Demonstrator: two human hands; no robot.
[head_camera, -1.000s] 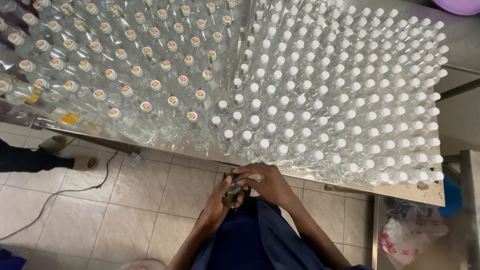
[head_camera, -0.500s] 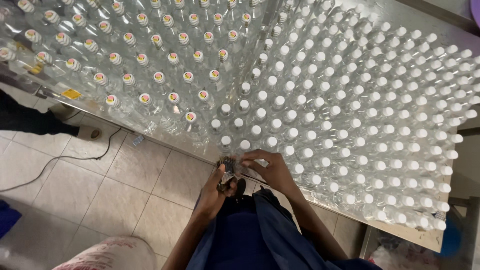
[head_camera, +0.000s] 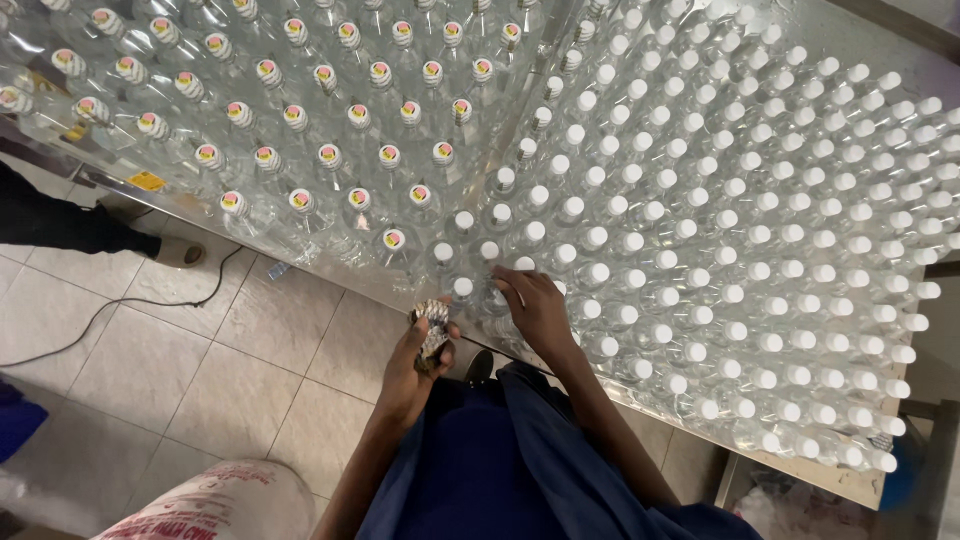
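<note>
At the near edge of the counter (head_camera: 800, 470), the left hand (head_camera: 415, 365) has its fingers closed around a small bundle of patterned cap seals (head_camera: 432, 332), while the right hand (head_camera: 535, 305) rests with loosely curled fingers on a white-capped clear bottle (head_camera: 497, 290) among the packed rows.

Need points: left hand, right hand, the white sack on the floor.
left hand (head_camera: 412, 372), head view, back of the hand
right hand (head_camera: 540, 312), head view, back of the hand
white sack (head_camera: 225, 500), head view, its bulging top
</note>
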